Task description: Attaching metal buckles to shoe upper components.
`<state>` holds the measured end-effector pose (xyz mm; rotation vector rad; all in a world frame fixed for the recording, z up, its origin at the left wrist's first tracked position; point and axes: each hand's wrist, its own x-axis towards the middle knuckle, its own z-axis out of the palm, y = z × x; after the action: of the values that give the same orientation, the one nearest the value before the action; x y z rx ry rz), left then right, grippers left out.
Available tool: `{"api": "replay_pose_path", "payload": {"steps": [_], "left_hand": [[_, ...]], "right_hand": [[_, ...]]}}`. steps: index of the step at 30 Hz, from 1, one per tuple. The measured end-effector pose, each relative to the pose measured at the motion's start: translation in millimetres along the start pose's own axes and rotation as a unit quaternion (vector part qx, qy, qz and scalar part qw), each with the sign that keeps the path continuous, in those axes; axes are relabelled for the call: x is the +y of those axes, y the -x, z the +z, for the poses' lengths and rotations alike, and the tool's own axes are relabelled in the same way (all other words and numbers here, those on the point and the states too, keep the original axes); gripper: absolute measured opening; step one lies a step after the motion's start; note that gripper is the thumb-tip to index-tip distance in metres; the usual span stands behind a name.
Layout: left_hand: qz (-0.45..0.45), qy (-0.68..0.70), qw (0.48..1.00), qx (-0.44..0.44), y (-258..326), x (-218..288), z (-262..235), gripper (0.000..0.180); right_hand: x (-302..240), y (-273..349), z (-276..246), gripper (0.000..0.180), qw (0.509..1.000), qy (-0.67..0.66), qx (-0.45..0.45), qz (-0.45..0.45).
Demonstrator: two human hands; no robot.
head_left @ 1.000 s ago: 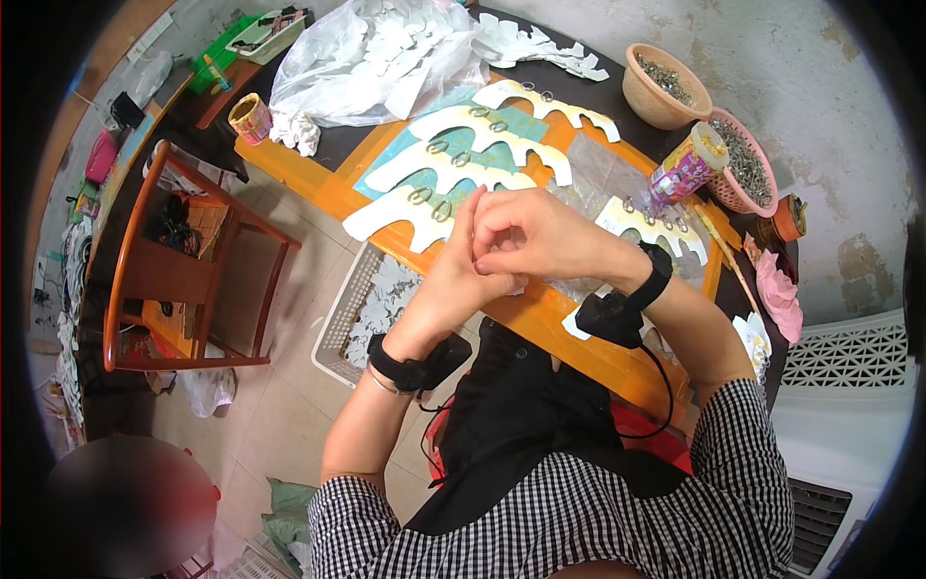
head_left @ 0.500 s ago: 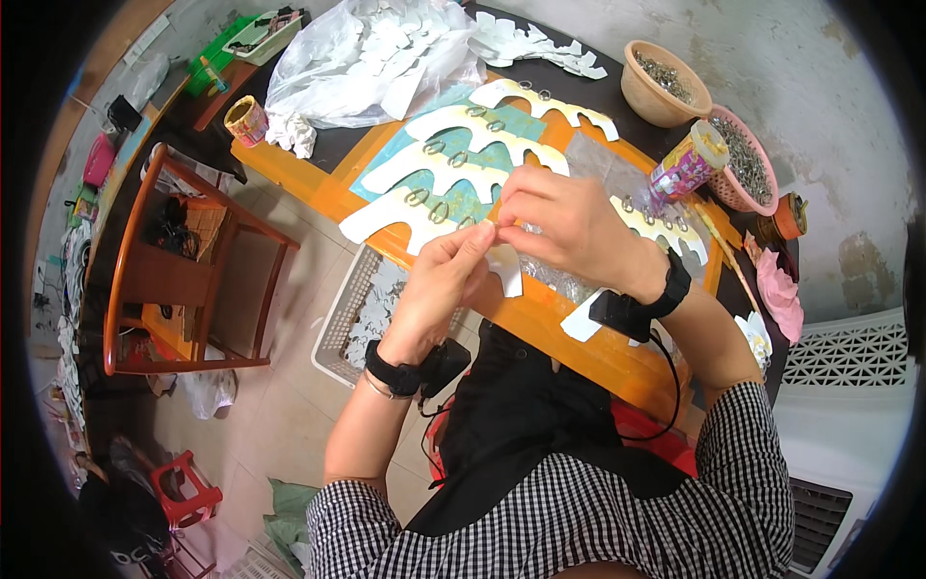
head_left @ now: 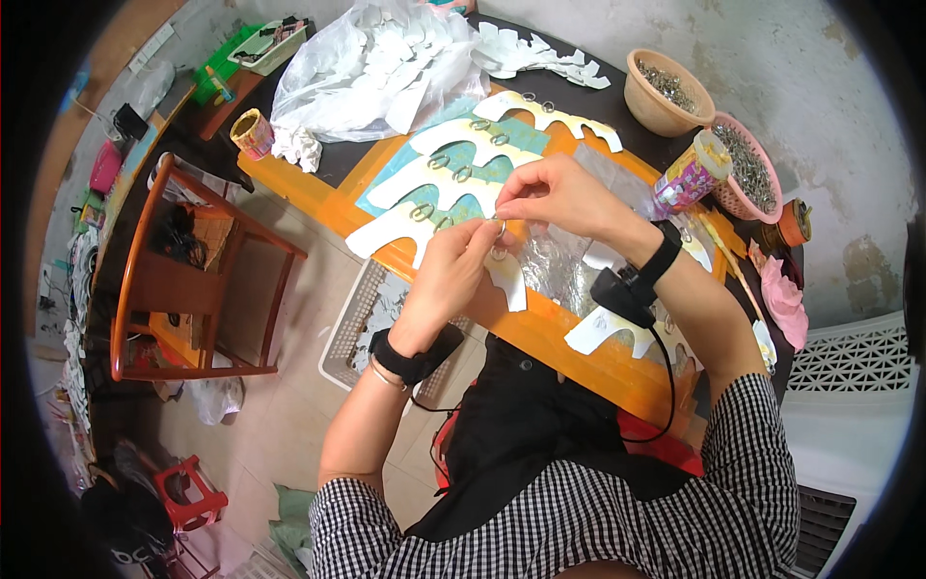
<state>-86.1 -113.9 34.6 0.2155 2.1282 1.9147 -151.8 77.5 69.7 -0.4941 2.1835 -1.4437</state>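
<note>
My left hand and my right hand meet over the orange table edge. Between their fingertips I pinch a small metal ring and a white cut-out piece that hangs down from it. Several more white cut-outs with rings lie in a row on a teal sheet just beyond my hands. Both wrists wear black bands, and a black box with a cable is strapped to the right one.
A tan bowl and a pink basket of metal rings stand at the back right, with a purple-and-white bottle beside them. A plastic bag of white pieces lies at the back. A wooden chair and white crate are on the left.
My hands have drawn apart and moved a little forward from a clasped position. The ring and the white piece now show between my fingertips.
</note>
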Motion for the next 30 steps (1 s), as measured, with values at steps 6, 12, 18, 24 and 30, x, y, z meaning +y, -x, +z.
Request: {"api": "replay_pose_path", "payload": {"steps": [6, 12, 18, 24, 30], "left_hand": [[0.08, -0.144, 0.983, 0.084, -17.5, -14.4, -8.4, 0.027], [0.158, -0.371, 0.908, 0.11, -14.3, -10.9, -5.3, 0.02], [0.134, -0.47, 0.869, 0.073, -18.5, -8.8, -3.8, 0.016], [0.162, -0.487, 0.856, 0.057, -26.8, -12.8, -4.9, 0.013], [0.145, -0.49, 0.859, 0.026, -33.7, -9.9, -11.2, 0.011]], "right_hand": [[23.2, -32.8, -12.3, 0.011, 0.985, 0.113, 0.059, -0.115], [25.1, -64.1, -32.8, 0.011, 0.969, 0.21, 0.096, -0.087], [31.1, -78.9, -22.5, 0.013, 0.959, 0.267, 0.069, -0.065], [35.7, -78.3, -20.1, 0.011, 0.946, 0.301, 0.098, -0.064], [37.4, -79.9, -14.4, 0.011, 0.934, 0.333, 0.103, -0.073]]}}
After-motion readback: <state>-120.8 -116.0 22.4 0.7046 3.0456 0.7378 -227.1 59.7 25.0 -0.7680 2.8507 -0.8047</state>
